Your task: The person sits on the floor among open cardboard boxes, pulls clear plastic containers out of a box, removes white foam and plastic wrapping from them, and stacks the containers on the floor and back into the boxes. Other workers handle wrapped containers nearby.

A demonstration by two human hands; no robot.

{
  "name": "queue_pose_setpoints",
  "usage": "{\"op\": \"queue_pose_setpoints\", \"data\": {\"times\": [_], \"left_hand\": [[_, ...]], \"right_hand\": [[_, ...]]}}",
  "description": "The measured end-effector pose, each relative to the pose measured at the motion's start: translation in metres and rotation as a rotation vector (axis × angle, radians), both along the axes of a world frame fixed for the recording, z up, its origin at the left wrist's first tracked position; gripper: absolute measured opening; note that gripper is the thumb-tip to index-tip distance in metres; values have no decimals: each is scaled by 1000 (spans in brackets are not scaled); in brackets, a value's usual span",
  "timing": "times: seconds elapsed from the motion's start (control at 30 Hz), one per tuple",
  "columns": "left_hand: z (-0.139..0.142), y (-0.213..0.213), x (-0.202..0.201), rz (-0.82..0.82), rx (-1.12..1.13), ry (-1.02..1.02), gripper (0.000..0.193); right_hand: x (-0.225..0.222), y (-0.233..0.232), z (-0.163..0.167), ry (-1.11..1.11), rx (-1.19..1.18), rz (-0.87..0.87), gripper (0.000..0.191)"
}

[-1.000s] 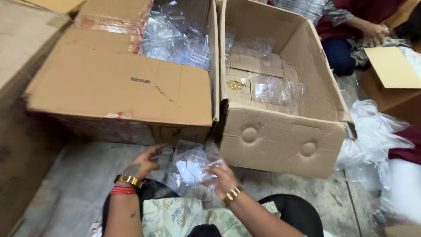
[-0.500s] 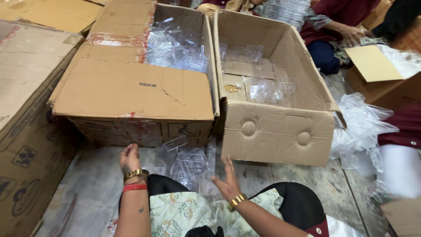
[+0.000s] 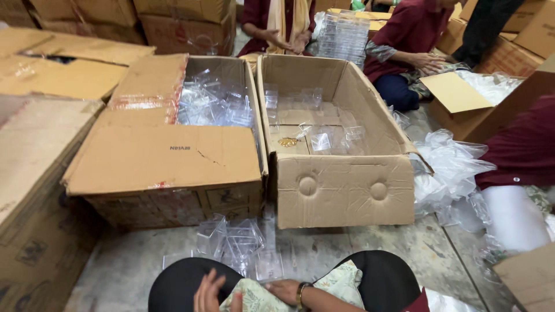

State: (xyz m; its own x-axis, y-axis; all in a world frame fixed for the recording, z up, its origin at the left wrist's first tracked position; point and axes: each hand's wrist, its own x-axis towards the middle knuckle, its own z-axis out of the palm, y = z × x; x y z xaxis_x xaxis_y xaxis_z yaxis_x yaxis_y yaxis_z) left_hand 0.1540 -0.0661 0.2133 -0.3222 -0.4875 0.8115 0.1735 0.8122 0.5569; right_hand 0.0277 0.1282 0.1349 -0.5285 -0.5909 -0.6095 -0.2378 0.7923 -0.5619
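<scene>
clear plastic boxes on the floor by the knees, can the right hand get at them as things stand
Probably yes. The right hand rests on the lap just behind the clear plastic boxes, which lie loose on the bare floor with nothing between. A short forward reach looks enough.

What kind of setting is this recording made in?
Probably a packing workroom or small warehouse floor: open cardboard boxes holding clear plastic cases, stacked cartons behind, and other people seated on the floor sorting the same clear items.

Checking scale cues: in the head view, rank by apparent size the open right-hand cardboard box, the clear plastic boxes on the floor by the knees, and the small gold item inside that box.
1. Right-hand cardboard box
2. Clear plastic boxes on the floor
3. Gold item
</scene>
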Motion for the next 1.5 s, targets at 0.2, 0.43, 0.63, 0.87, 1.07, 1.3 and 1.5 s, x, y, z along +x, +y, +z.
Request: {"op": "queue_pose_setpoints", "data": {"times": [0.2, 0.43, 0.63, 0.87, 1.07, 1.3, 1.5], "left_hand": [[-41, -46, 18, -43, -94, -147, 46], [10, -45, 30, -23, -123, -150, 49], [92, -33, -27, -199, 8, -305, 49], [158, -106, -288, -133, -237, -880, 63], [186, -164, -392, 46, -376, -1346, 71], [234, -201, -362, 230, -660, -351, 41], [158, -164, -151, 363, -84, 165, 34]], "right_hand": [[-13, -19, -6, -143, 302, 54, 86], [17, -21, 6, 124, 458, 172, 82], [13, 15, 32, 208, 341, 332, 52], [-33, 63, 27, -75, -43, 15, 46], [-69, 52, 14, -233, -292, -310, 37], [-74, 54, 13, -103, -297, -348, 36], [-74, 55, -8, -88, -455, -378, 34]]}}
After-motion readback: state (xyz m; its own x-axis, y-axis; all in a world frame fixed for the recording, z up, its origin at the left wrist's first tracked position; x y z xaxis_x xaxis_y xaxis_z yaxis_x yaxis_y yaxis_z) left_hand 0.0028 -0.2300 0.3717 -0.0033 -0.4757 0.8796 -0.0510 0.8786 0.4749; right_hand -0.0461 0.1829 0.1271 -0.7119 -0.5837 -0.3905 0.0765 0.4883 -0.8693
